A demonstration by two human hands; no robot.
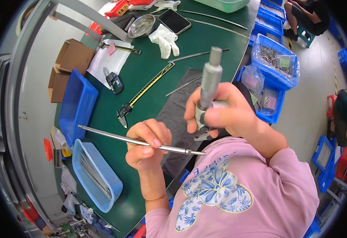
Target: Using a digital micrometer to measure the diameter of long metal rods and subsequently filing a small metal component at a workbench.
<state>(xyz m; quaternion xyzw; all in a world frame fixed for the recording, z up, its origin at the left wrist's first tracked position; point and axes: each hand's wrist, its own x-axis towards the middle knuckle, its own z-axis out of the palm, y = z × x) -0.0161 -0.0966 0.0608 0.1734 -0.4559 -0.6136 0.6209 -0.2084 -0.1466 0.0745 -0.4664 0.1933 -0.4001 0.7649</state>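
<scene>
My left hand (149,144) is closed, pinching a thin shiny metal rod (108,133) between thumb and fingers. The rod slants from upper left to lower right, with a stepped, narrower tip at its right end. In my right hand (235,111) is a micrometer (211,77), its thimble pointing up and its frame partly hidden by my fingers. The micrometer and the rod are apart. Below my hands lies a dark grey cloth (181,104) on the green table (141,105). A digital caliper (147,88) rests on the table just beyond my left hand.
Left stand a blue basket (87,104) and a light-blue basket (116,189) holding several rods. A second micrometer (113,80) lies on papers. Farther back are a white glove (164,41), a phone (175,21) and a bowl (141,27). Blue crates (274,81) of metal parts stand right.
</scene>
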